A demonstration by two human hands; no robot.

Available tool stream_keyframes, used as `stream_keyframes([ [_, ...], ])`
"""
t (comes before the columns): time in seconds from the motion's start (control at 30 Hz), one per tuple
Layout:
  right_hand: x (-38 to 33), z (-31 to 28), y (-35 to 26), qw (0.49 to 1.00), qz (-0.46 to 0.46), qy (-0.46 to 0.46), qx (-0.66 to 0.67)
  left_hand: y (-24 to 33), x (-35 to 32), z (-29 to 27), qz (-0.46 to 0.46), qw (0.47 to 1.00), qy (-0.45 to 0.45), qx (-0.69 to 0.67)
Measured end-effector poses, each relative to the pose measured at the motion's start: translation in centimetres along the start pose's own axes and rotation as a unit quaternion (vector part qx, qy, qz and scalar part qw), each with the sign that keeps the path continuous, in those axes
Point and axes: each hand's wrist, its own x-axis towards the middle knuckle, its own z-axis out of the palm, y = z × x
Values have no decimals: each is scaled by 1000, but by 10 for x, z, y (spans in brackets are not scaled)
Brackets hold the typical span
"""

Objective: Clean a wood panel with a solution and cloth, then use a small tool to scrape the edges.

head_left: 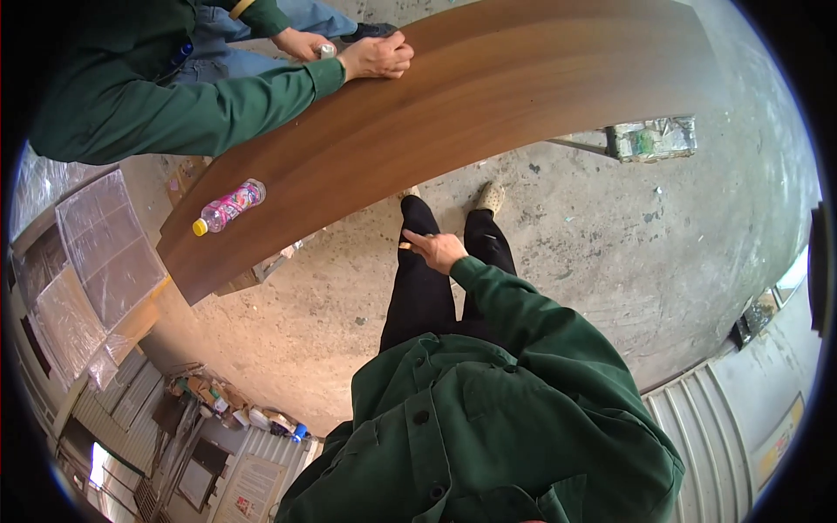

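The right hand (436, 249) is pinching a small tan stick (405, 246) in front of the legs; the left hand is staying out of view. A wooden board (523, 87) is lying at twelve o'clock, a bottle (228, 207) on it at ten. A co-worker's hands (375, 57) are resting on its far edge at eleven.

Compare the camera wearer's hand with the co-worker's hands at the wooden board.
The wearer's right hand hangs over the trousers, clear of the wooden board; the co-worker's hands rest on its edge. The right hand pinches a small tan piece; the co-worker's hands meet by a pale roll. Both have dark green sleeves.
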Motion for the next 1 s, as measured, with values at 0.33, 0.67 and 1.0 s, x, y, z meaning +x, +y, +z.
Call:
stream_keyframes([
  [0.33,-174,-76,208,917,357,175,-10,47,19,5,12,995,75,-68],
  [0.67,-206,-141,242,810,384,372,238,103,33,-35,150,860,390,-293],
  [1.0,-127,-170,204,914,255,275,153,92,24,-76,5,804,433,-407],
])
